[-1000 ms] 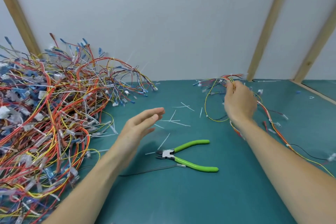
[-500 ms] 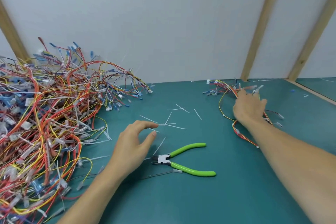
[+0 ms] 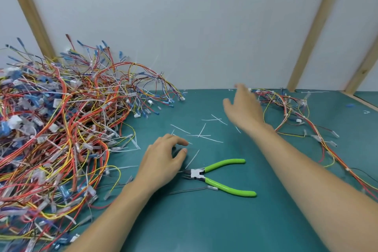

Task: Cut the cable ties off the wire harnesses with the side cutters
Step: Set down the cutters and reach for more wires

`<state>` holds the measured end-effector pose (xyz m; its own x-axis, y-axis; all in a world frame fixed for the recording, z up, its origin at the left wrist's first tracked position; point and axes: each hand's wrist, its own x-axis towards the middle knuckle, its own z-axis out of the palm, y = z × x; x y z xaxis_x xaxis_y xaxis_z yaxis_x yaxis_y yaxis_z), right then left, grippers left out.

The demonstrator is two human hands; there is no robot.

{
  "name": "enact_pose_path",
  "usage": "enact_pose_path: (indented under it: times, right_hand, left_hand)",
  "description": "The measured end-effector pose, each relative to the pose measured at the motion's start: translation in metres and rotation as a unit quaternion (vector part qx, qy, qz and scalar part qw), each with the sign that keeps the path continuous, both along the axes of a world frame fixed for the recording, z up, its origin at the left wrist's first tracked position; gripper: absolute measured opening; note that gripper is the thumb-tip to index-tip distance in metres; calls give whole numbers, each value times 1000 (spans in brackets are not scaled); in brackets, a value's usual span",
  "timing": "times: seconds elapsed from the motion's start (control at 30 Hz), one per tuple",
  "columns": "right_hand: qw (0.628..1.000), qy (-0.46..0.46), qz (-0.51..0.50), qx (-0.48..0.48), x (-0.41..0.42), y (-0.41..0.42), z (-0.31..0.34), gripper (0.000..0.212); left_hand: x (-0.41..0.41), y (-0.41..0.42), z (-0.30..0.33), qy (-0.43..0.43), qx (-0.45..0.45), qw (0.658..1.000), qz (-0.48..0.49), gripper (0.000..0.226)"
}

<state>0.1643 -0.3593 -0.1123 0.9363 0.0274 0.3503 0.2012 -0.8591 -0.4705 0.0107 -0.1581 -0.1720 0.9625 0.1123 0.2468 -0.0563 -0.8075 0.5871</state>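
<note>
The cutters [image 3: 219, 177] lie flat on the green worktop [image 3: 204, 227], near the middle, with their green handles spread apart and pointing right. No hand holds them. The left hand [image 3: 163, 161] is just to the left of the cutter tips, palm down, with its fingers bent loosely and its grip holding nothing. The right hand [image 3: 244, 106] is farther back over the worktop and looks blurry. Its fingers are spread and its grip holds nothing. Just to its right lies a small bunch of wires [image 3: 286, 108] in red, yellow and orange, and it trails along the worktop toward the right edge. A very big pile of wires [image 3: 61, 129] fills the left side and leans up against the white wall [image 3: 184, 26]. Thin white tie bits [image 3: 204, 136] lie scattered on the worktop between the two hands. One thin dark wire [image 3: 190, 190] lies just in front of the cutters.
</note>
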Motion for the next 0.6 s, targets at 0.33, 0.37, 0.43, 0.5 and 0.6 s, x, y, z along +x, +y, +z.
enact_pose_path:
  times: [0.33, 0.37, 0.43, 0.5, 0.6]
  right_hand:
    - [991, 59, 109, 48, -73, 57, -66, 20]
    - [990, 69, 110, 59, -74, 56, -70, 18]
    - [989, 68, 101, 87, -76, 54, -74, 18]
    - [989, 59, 90, 99, -76, 55, -74, 18]
    - [988, 64, 89, 112, -76, 58, -71, 17]
  left_hand:
    - [6, 2, -6, -14, -32, 999, 36, 21]
    - [6, 1, -6, -14, -32, 999, 41, 22]
    - [6, -1, -6, -11, -35, 998, 57, 25]
    - [8, -2, -2, 4, -33, 997, 75, 31]
    - [22, 1, 21, 22, 12, 996, 88, 45]
